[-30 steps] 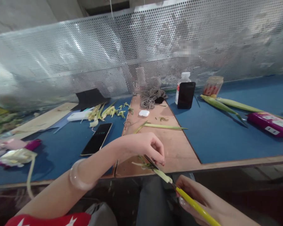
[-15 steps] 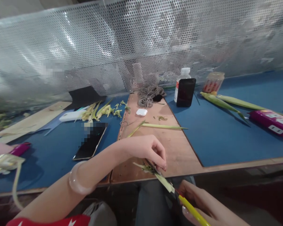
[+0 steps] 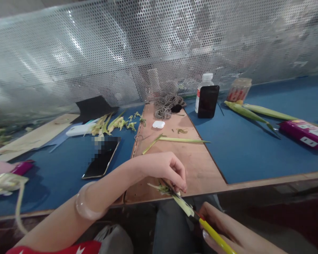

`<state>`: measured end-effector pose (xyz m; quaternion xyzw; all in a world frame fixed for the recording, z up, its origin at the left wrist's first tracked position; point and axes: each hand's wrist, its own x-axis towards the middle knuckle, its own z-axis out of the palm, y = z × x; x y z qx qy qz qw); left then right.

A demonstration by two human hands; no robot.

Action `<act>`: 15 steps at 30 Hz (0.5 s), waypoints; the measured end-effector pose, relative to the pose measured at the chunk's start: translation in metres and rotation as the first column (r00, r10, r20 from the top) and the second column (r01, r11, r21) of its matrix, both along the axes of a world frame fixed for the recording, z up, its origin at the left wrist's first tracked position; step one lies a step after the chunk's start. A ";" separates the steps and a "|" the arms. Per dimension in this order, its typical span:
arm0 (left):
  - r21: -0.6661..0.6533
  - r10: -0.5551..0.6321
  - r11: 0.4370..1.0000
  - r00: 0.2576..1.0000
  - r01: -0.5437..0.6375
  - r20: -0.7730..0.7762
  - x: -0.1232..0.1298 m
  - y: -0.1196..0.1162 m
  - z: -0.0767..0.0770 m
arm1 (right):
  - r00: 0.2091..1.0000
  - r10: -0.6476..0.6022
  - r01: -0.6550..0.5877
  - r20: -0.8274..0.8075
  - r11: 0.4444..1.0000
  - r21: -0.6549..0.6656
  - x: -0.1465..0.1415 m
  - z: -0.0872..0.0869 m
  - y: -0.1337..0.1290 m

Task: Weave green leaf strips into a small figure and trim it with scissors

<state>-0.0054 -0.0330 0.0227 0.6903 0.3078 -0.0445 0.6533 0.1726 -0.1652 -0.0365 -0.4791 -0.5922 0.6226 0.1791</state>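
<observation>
From the head view, we see a pale green strip (image 3: 184, 207) at the front edge of the table (image 3: 201, 176), in the gap between our two hands. It looks flat and slender, whitish green along its body, with a blunt, paler lower end. It lies on a slant, upper end toward the table, lower end toward our right hand (image 3: 222, 225). Dark metal of a yellow-handled tool (image 3: 217, 237) runs along it, and thin, ragged green shreds (image 3: 160, 188) spread out at its upper end.

Our right hand is wrapped around the tool's smooth yellow handle. Our left hand (image 3: 172, 171) reaches in with its wrist bent and its fingers curled down, the fingertips drawn together close to the dark metal; we cannot tell whether they pinch the strip.

Beyond our left hand, a long green leaf piece (image 3: 184, 140) lies across the bare wood, with a white case (image 3: 158, 124) and a tangle of grey cord (image 3: 165, 106) farther back. On the left, a phone (image 3: 102, 158) lies flat near a row of torn leaves (image 3: 113, 124). On the right, a dark upright phone (image 3: 208, 102) stands before a bottle (image 3: 207, 78), and green husks (image 3: 247, 113) lie near a purple packet (image 3: 303, 134).
</observation>
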 end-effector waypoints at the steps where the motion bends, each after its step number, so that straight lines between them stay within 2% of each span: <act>1: -0.002 -0.015 1.000 1.000 0.015 -0.008 0.000 -0.001 0.002 | 1.000 0.018 -0.017 -0.006 1.000 0.005 0.001 -0.001 0.000; 4: 0.048 -0.043 0.998 0.999 0.044 -0.031 -0.001 -0.003 0.008 | 0.997 0.071 -0.071 -0.022 0.997 0.002 0.004 0.003 0.003; 7: 0.216 -0.066 0.973 0.996 0.077 -0.058 -0.003 -0.006 0.012 | 0.995 0.095 -0.095 -0.022 0.995 -0.037 0.006 0.011 0.005; 11: 0.452 -0.080 0.885 0.992 0.117 -0.100 -0.007 -0.013 0.014 | 0.998 0.059 -0.059 -0.005 0.998 -0.029 0.005 0.018 0.003; 15: 0.612 -0.067 0.778 0.988 0.141 -0.142 -0.007 -0.021 0.020 | 0.995 -0.001 -0.006 0.100 0.997 0.070 0.006 0.023 0.000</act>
